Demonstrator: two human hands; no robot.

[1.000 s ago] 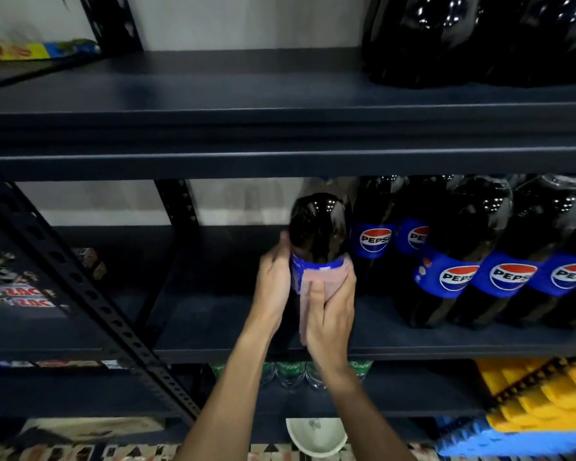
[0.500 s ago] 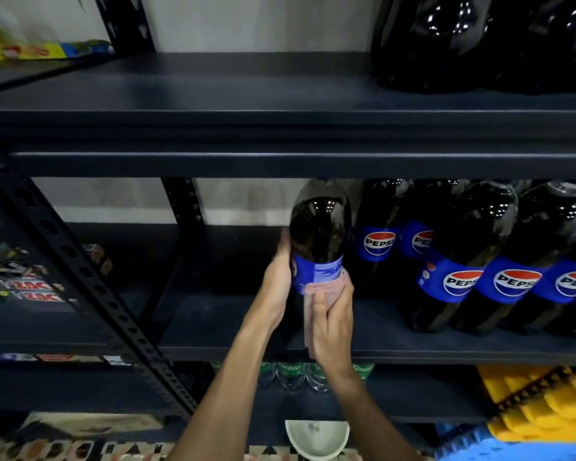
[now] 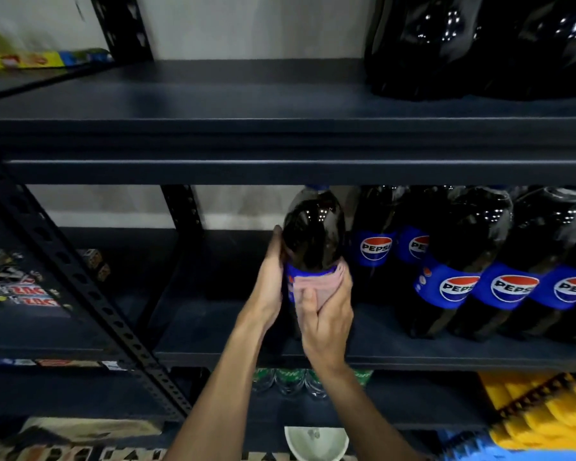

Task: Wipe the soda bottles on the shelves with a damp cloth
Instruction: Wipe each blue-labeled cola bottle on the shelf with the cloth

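A large dark Pepsi bottle (image 3: 314, 234) with a blue label stands at the front of the middle shelf (image 3: 413, 356). My left hand (image 3: 269, 287) grips its left side. My right hand (image 3: 326, 322) presses a pink cloth (image 3: 316, 286) flat against the bottle's label, with the fingers wrapped around the bottle. Several more Pepsi bottles (image 3: 459, 261) stand in rows to the right on the same shelf. The held bottle's lower half is hidden behind my hands.
The upper shelf (image 3: 213, 128) carries dark bottles (image 3: 446, 44) at its right. A slotted black upright (image 3: 80, 287) crosses diagonally at left, beside snack packets (image 3: 17, 287). Below are small green-capped bottles (image 3: 290, 380), a white bowl (image 3: 316, 442) and yellow packaging (image 3: 546, 414).
My right hand with the cloth has slid slightly up the bottle's label after dipping lower. My left hand keeps its hold on the bottle's side.
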